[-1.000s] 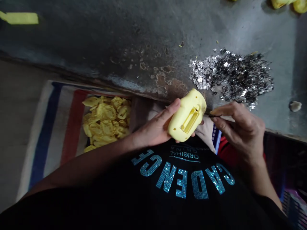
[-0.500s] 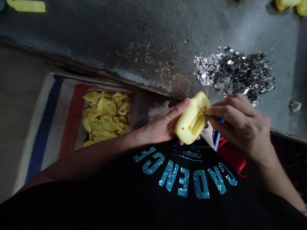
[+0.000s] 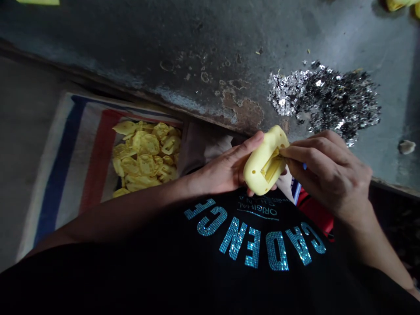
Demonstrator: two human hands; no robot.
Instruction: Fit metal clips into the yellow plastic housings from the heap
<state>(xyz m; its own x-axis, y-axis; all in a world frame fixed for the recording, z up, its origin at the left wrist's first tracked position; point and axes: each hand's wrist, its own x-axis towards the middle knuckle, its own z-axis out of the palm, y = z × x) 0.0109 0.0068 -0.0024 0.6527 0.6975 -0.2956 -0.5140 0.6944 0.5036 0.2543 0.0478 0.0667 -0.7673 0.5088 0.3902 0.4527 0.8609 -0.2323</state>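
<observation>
My left hand [image 3: 231, 168] is wrapped round a pale yellow plastic casing [image 3: 257, 168], its thumb along the near left side. The casing is rounded, tilted, with small holes and a long rectangular recess facing up. My right hand [image 3: 328, 168] pinches with thumb and forefinger at the upper end of that recess. Something small and dark shows at the fingertips, too small to make out. Just beyond the right hand, a pile of small shiny metal pieces [image 3: 341, 98] lies on the grey worktable [image 3: 138, 39].
Below the table edge at left, a striped woven sack [image 3: 93, 162] holds several yellow plastic parts [image 3: 147, 146]. A yellow strip [image 3: 39, 1] lies at the table's far left, yellow pieces [image 3: 398, 4] at the far right. A whitish lump [image 3: 407, 147] sits near the right edge.
The casing has turned slightly in my left hand. My right fingertips stay at the recess, reaching a little further into it. The view has shifted slightly.
</observation>
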